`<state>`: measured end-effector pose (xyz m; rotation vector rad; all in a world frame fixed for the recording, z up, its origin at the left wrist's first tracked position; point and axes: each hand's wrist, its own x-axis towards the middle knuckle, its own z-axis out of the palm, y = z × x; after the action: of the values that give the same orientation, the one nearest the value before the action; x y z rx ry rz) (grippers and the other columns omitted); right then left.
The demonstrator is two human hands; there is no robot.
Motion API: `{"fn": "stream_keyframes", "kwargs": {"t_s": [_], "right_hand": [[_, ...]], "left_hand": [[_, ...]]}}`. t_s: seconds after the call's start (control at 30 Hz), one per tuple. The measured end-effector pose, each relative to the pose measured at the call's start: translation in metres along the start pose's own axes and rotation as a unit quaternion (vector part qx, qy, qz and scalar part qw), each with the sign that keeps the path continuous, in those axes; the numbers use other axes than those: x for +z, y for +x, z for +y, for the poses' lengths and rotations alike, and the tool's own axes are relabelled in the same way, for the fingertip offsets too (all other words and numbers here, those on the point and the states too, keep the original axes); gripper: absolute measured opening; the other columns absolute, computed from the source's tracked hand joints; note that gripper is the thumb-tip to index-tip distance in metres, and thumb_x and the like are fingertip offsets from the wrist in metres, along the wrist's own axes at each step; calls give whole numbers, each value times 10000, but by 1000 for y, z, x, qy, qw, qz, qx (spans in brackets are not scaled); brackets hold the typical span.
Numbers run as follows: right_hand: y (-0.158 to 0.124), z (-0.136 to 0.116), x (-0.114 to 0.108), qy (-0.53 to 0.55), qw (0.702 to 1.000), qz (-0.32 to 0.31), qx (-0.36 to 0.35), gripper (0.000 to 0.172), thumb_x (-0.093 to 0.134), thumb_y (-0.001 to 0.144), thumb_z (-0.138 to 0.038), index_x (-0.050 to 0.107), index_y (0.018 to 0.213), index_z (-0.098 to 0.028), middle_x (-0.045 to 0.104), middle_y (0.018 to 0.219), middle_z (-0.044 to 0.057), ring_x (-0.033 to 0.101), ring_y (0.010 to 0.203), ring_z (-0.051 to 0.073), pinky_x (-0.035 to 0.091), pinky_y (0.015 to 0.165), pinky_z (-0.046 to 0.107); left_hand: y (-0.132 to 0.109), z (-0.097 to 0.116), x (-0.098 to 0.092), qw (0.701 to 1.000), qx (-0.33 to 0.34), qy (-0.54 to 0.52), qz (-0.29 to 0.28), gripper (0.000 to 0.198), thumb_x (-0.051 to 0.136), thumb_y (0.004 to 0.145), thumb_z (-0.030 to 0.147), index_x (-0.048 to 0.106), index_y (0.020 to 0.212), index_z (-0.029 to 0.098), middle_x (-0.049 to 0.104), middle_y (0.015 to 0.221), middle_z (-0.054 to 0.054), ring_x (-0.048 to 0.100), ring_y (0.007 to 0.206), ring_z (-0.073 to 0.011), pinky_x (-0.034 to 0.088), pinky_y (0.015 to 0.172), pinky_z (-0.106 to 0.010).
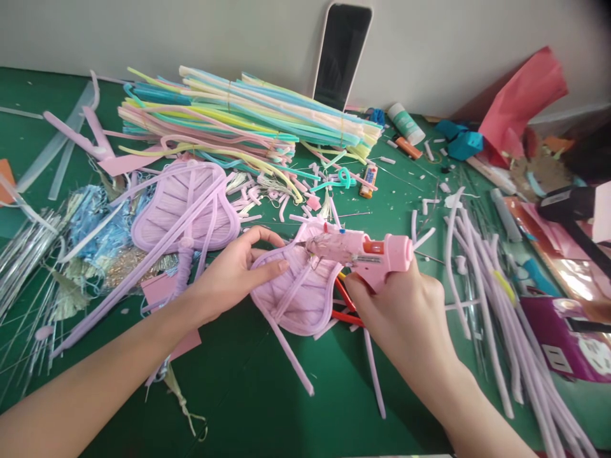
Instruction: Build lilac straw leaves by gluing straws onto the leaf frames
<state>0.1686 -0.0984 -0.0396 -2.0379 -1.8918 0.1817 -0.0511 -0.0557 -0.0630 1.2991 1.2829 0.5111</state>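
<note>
My right hand (405, 305) grips a pink hot glue gun (377, 257), its nozzle pointing left over the upper part of a lilac fan-shaped piece made of pipe cleaners (305, 292). My left hand (243, 267) holds that piece by its left edge, thumb on top and fingers curled behind the rim. Whether the nozzle touches the piece I cannot tell. A loose lilac stem (291, 356) hangs from its lower edge. Left of it lies a similar lilac fan (191, 203) with a wrapped handle. Red-handled scissors or pliers (348, 305) show partly behind the held piece.
Bundles of pastel pipe cleaners (248, 114) lie at the back, before a phone (342, 54) leaning on the wall. Lilac stems (506, 318) and a purple pouch (568, 337) are at right. Silver wires (28, 273) and blue tassels (100, 222) lie at left.
</note>
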Motion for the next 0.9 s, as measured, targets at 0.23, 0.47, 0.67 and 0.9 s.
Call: {"fn": "stream_keyframes", "kwargs": {"t_s": [0.23,0.47,0.67,0.9], "right_hand": [[2,1,-1,10,1000,-1,10,135,454,756,-359,390,770,-240,331,458,-70,366,373,152,261,418,265],[4,1,0,19,1000,-7,17,143,461,754,-351,365,770,-247,336,456,-73,353,377,147,267,428,269],[5,4,1,17,1000,0,14,143,461,751,-338,349,771,-251,323,477,-77,353,386,148,263,434,267],[5,3,1,17,1000,3,23,162,475,754,-334,340,787,-251,349,508,-71,367,397,146,273,443,267]], "left_hand": [[0,0,0,1000,-15,-7,-8,396,707,788,501,558,1078,278,443,619,62,401,558,-112,262,468,-212],[-1,1,1,999,-12,-26,-18,376,704,799,481,545,1069,272,433,592,68,385,533,-113,251,457,-212],[0,1,1,999,-7,-29,-21,367,702,805,469,538,1061,262,431,591,71,373,531,-110,243,457,-211],[0,3,0,999,-11,-28,-23,359,700,806,471,537,1051,266,443,616,62,402,564,-119,254,482,-219]]}}
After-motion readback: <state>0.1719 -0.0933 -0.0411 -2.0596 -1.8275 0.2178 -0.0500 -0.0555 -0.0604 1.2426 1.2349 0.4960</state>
